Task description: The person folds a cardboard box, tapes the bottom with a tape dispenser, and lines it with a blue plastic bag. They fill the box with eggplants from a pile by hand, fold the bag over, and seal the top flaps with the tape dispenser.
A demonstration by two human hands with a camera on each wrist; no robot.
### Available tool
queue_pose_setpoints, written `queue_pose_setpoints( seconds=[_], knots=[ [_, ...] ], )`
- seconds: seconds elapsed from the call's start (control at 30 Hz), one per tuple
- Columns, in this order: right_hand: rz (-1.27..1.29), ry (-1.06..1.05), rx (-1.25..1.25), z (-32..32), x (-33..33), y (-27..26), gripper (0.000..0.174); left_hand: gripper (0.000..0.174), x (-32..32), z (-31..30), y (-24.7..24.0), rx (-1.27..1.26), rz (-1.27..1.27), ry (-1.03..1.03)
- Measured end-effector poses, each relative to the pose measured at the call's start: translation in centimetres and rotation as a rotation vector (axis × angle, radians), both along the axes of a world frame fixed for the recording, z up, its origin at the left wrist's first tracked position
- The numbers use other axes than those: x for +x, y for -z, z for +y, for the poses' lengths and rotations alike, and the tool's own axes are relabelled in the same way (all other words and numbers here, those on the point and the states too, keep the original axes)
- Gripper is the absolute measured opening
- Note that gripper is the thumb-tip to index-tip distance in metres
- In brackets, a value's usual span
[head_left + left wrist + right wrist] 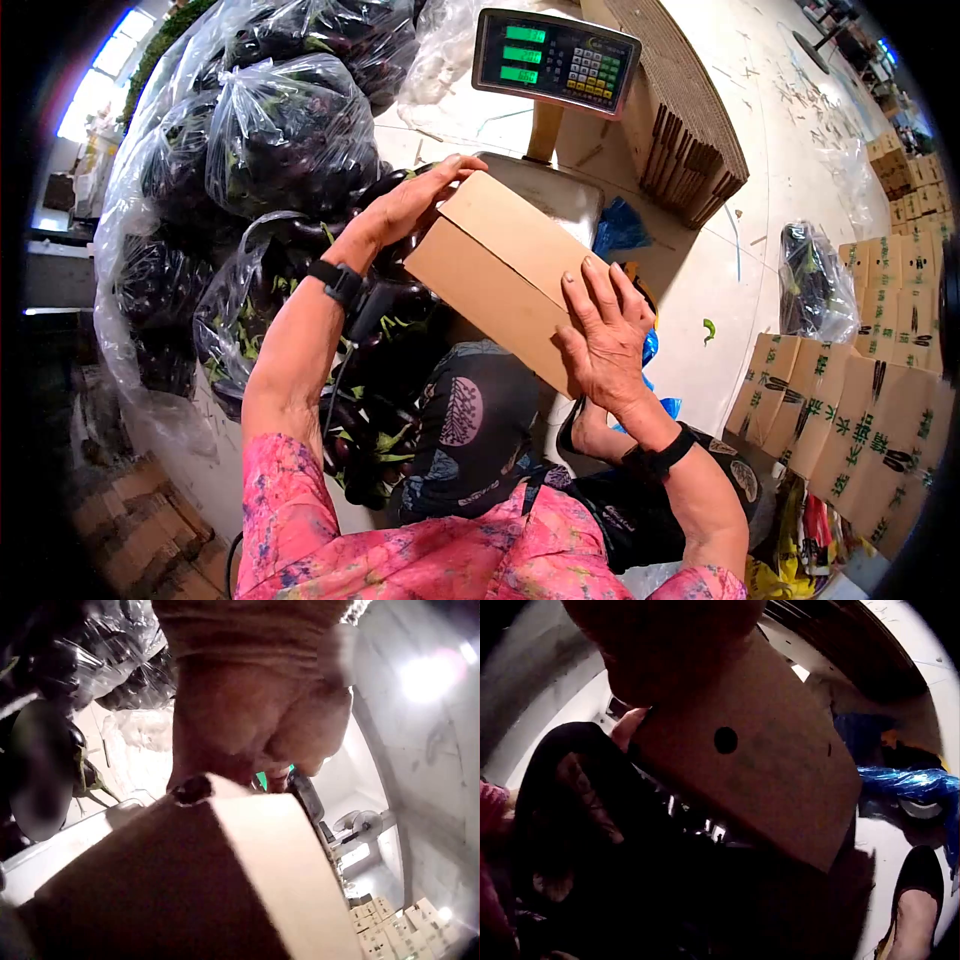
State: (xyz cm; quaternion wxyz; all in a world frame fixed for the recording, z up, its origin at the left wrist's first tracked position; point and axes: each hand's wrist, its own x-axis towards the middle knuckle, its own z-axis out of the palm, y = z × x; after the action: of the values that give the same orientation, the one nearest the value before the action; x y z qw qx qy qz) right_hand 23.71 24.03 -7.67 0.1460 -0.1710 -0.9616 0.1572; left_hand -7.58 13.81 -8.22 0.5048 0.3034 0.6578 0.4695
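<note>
A brown cardboard box point(505, 270), its top flaps folded down along a middle seam, lies slanted between both hands. My left hand point(415, 205) lies along the far left end of the box, fingertips at its upper corner. With fingers spread and fairly straight, my right hand point(610, 345) presses on the right end of the top. In the right wrist view a round hole shows in a side panel point(780, 765) of the box. A weighing scale's metal platform point(560, 195) shows just beyond the box, partly hidden by it.
The scale's display point(555, 60) stands ahead, beside stacked flat cardboard point(680, 110). Plastic bags of eggplants point(290, 135) crowd the left, with loose eggplants point(350, 440) by the knee. Printed cartons point(840, 430) stand right. Blue plastic point(620, 228) and a green pepper point(709, 331) lie on the floor.
</note>
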Motion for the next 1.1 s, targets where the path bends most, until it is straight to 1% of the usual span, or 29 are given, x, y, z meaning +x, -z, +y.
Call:
queue_pose_setpoints(
  seconds=[0.03, 0.07, 0.1, 0.13, 0.23, 0.27, 0.37, 0.4, 0.5, 0.53, 0.63, 0.67, 0.7, 0.77, 0.83, 0.9, 0.97, 1.0, 1.03, 1.1],
  knots=[
    [0.035, -0.011, 0.002, 0.4, 0.1, 0.6, 0.058, 0.050, -0.3, 0.2, 0.2, -0.040, 0.032, 0.026],
    [0.054, 0.012, -0.022, 0.5, 0.1, 0.8, 0.059, 0.045, 0.0, 0.6, 0.7, 0.044, 0.272, 0.137],
    [0.074, 0.036, -0.047, 0.5, 0.2, 1.0, 0.059, 0.044, 0.5, 0.7, 1.0, 0.111, 0.301, 0.150],
    [0.165, 0.075, -0.103, 0.6, -0.1, 1.2, 0.060, 0.044, 0.6, 0.3, 1.2, 0.096, 0.305, 0.123],
    [0.213, 0.164, -0.109, -0.1, -0.5, 1.2, 0.061, 0.041, 0.9, 0.0, 0.9, 0.072, 0.259, 0.082],
    [0.167, 0.170, -0.103, -0.2, -0.5, 1.2, 0.060, 0.040, 1.0, -0.2, 0.8, 0.066, 0.239, 0.068],
    [0.082, 0.223, -0.058, -0.4, -1.1, 1.0, 0.060, 0.036, 0.6, -0.2, 1.2, 0.117, 0.461, 0.062],
    [0.022, 0.264, -0.052, -0.5, -1.4, 0.8, 0.062, 0.033, 0.8, -0.1, 1.0, 0.109, 0.487, 0.047],
    [-0.045, 0.306, 0.002, -0.4, -2.3, 0.2, 0.065, 0.033, 1.3, 0.0, 0.2, 0.000, 0.630, 0.055],
    [-0.040, 0.305, 0.027, -0.5, -2.3, 0.4, 0.066, 0.034, 1.0, 0.0, 0.7, 0.075, 0.754, 0.106],
    [-0.014, 0.259, 0.074, -0.5, -2.5, 0.4, 0.063, 0.035, 3.1, 0.6, 0.6, 0.063, 0.861, 0.027],
    [0.004, 0.261, 0.043, -0.5, -2.6, 0.3, 0.060, 0.036, 3.0, 0.8, 0.4, 0.054, 0.861, 0.065],
    [0.020, 0.244, 0.022, -0.5, -2.9, 0.1, 0.058, 0.034, 2.8, 0.5, 0.7, 0.093, 0.861, 0.049],
    [0.047, 0.229, -0.008, 0.0, -3.4, -0.2, 0.052, 0.030, 1.9, -0.1, 1.2, 0.216, 1.021, 0.098],
    [0.095, 0.201, -0.025, 0.6, -4.4, 0.2, 0.046, 0.026, 1.7, -0.7, 0.4, 0.116, 1.049, 0.065],
    [0.162, 0.226, -0.029, 1.0, -5.2, 1.1, 0.045, 0.023, 1.2, -1.2, 1.2, 0.119, 1.056, -0.065],
    [0.238, 0.341, -0.151, 2.5, -6.5, 2.1, 0.047, 0.019, 0.8, -0.9, 0.9, 0.130, 1.197, -0.027],
    [0.264, 0.329, -0.206, 3.3, -6.9, 2.4, 0.049, 0.019, 0.6, -0.6, 0.9, 0.154, 1.238, 0.011],
    [0.249, 0.281, -0.221, 4.0, -6.8, 2.6, 0.051, 0.019, 1.2, -0.3, 0.3, 0.097, 1.250, 0.001],
    [0.164, 0.146, -0.248, 5.7, -6.1, 2.7, 0.053, 0.019, 1.1, -0.7, 1.1, 0.110, 1.395, 0.076]
  ],
)
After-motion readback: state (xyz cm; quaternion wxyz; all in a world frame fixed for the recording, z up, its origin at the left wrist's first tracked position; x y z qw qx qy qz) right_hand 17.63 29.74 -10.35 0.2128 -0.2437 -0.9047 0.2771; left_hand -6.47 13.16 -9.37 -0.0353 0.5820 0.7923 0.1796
